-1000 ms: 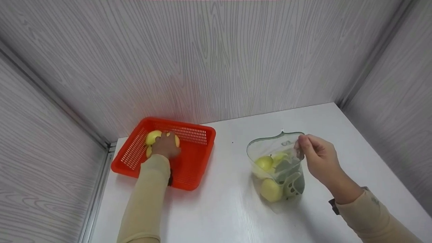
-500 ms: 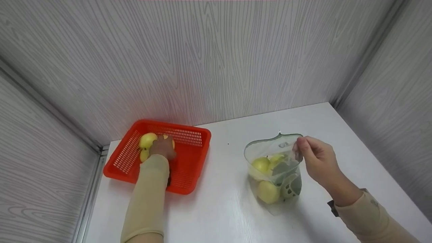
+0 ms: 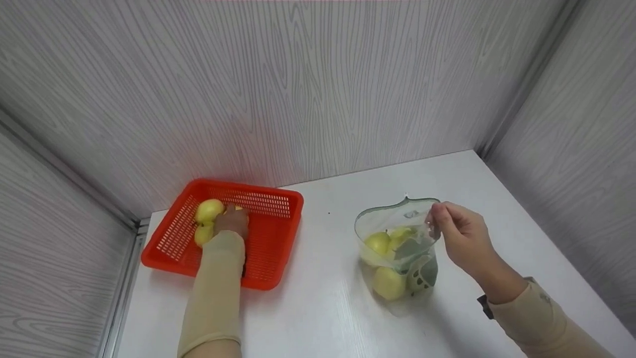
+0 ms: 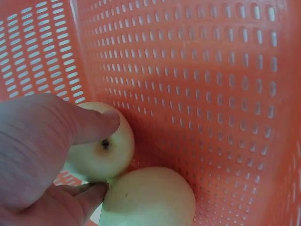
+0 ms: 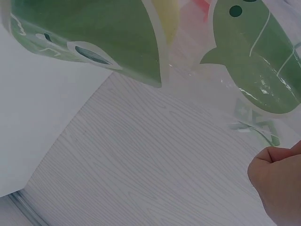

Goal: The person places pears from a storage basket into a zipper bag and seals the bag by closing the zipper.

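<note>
My left hand (image 3: 231, 223) reaches into a red plastic basket (image 3: 271, 251) and grips a yellow-green apple (image 4: 117, 157), thumb (image 4: 96, 125) across its top near the dark stem hollow. Another apple (image 4: 153, 197) lies right against it in the left wrist view. Left of the hand, two apples (image 3: 209, 211) show in the basket. On the right, my right hand (image 3: 466, 236) pinches the rim of a clear plastic bag (image 3: 421, 275) with green printed shapes, keeping its mouth spread. Several apples (image 3: 389, 283) are inside the bag, which stands on the table.
The white table (image 3: 318, 308) meets a grey wood-grain panel (image 3: 318, 99) at the back. Similar panels rise at both sides, with a metal rail (image 3: 121, 288) along the left edge. The basket stands near the back left.
The whole view has shifted, with basket and bag sliding slightly left in it. My left hand stays on the apple in the basket, and the right keeps pinching the bag's rim.
</note>
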Tool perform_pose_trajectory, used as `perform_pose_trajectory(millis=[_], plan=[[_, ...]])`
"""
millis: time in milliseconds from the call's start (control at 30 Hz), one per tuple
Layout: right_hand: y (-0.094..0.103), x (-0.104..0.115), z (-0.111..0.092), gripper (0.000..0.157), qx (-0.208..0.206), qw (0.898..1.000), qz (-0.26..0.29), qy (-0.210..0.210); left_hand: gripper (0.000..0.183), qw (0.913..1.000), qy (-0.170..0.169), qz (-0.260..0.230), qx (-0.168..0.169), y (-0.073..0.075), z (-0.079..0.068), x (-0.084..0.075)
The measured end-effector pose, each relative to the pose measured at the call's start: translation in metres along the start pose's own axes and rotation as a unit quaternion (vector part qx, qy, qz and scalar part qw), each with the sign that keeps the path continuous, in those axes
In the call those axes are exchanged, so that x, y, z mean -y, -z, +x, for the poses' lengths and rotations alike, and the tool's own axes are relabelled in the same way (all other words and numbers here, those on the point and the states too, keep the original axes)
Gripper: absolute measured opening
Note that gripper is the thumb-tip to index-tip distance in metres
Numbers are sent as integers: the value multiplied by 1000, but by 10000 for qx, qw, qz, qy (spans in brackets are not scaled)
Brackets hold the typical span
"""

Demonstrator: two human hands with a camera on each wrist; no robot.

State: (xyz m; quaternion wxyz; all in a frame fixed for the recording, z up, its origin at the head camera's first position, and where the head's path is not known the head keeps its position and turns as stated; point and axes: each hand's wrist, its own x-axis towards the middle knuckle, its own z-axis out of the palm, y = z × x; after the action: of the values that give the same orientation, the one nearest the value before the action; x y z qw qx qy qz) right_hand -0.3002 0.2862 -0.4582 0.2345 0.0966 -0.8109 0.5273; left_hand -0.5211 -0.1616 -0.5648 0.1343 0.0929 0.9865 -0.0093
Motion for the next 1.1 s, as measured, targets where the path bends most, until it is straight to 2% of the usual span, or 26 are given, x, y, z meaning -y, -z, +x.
perform_pose_trajectory(millis=[133,233,367,467,767,900,1100], plan=[[0,1,1,31,-7,10000,-11,-19,51,9998,-43,-186,-4,1,-1,-1],[-1,1,2,31,22,10000,-22,-15,54,9994,-141,-266,151,1,-2,-2],[-3,0,2,31,17,10000,-52,-4,45,9984,-365,-340,262,1,-4,-3],[-6,-1,3,31,39,10000,-4,7,38,9974,-387,-542,275,0,-7,0],[-12,-2,9,32,195,9996,123,-169,60,9942,-135,-1020,297,-6,-7,15],[-15,-3,10,32,205,9994,182,-222,61,9937,-46,-1103,214,-2,-8,18],[-21,-9,16,32,306,9992,240,-85,63,9919,51,-1265,-54,12,-13,21]])
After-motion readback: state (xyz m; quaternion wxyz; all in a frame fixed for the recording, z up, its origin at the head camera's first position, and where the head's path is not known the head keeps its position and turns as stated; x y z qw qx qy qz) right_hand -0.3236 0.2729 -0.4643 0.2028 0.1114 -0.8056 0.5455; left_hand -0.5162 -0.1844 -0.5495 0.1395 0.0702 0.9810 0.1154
